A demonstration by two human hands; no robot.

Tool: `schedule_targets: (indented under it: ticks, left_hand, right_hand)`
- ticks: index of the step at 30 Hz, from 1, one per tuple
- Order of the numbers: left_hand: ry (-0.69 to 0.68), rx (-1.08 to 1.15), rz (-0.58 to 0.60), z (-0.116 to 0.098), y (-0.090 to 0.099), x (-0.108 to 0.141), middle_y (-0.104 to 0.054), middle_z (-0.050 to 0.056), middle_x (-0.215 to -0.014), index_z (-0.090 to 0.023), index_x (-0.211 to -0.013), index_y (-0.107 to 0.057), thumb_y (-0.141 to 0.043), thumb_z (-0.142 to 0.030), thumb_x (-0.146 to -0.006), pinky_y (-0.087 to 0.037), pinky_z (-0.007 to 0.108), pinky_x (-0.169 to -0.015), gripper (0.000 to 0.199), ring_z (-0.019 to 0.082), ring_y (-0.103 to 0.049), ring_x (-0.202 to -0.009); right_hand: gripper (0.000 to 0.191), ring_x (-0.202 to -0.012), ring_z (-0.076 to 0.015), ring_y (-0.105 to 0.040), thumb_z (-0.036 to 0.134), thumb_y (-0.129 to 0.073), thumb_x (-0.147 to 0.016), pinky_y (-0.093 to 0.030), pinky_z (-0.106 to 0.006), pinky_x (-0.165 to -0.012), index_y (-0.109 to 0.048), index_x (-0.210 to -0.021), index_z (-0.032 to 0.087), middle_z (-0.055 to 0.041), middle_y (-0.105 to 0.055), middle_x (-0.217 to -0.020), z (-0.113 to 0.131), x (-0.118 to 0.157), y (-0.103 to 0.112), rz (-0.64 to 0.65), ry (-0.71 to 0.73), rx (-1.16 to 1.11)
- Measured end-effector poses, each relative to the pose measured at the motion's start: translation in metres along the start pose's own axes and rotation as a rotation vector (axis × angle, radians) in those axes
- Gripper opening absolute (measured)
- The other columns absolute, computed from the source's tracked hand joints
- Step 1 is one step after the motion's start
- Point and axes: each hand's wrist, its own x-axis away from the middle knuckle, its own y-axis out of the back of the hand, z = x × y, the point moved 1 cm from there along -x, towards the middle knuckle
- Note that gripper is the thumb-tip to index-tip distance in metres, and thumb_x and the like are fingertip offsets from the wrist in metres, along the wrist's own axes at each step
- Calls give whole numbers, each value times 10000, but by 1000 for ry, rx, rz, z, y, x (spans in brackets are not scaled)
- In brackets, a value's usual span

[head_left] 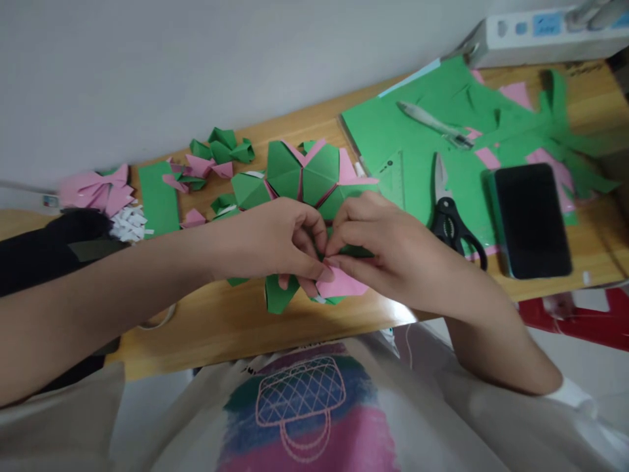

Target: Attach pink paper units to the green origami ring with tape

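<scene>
A folded paper model [285, 172] of green and pink pieces lies on the wooden table, partly covered by both hands. My left hand [280, 239] pinches the model near its front centre, thumb and fingers pressed together. Opposite it, my right hand [376, 246] pinches the same spot, its fingertips almost touching the left ones. A pink flap [344, 282] of the model shows below the right thumb. The exact fold between the fingertips is hidden.
Loose folded pieces [221, 147] and white paper scraps [130, 224] are at the left. On the right are green sheets [373, 131], a craft knife [427, 120], black-handled scissors [449, 219], a phone [532, 219] and a power strip [535, 42].
</scene>
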Motion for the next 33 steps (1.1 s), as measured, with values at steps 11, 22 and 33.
schedule_targets:
  ticks: [11, 22, 33]
  left_hand:
    - [-134, 0, -94, 4, -10, 10, -682, -21, -625, -195, -775, -523, -679, -192, -746, -442, 168, -396, 159, 140, -679, -523]
    - [-227, 117, -206, 15, -24, 22, -646, -57, -681, -202, -944, -496, -656, -198, -761, -490, 206, -506, 244, 108, -648, -538]
    - [-321, 118, -179, 20, -25, 26, -646, -47, -737, -190, -1159, -463, -635, -225, -808, -476, 245, -584, 392, 114, -636, -596]
  right_hand:
    - [168, -854, -204, -525, 185, -522, -915, -407, -358, -764, -653, -811, 177, -50, -574, -828, 0, -1, 0, 8, -27, 13]
    - [166, -849, -208, -522, 144, -534, -892, -393, -359, -782, -685, -824, 146, -63, -576, -824, 4, -5, 5, 63, -61, 22]
    - [126, -780, -186, -523, 138, -613, -876, -390, -329, -759, -726, -822, 148, -41, -557, -751, 5, -11, 11, 119, 13, 10]
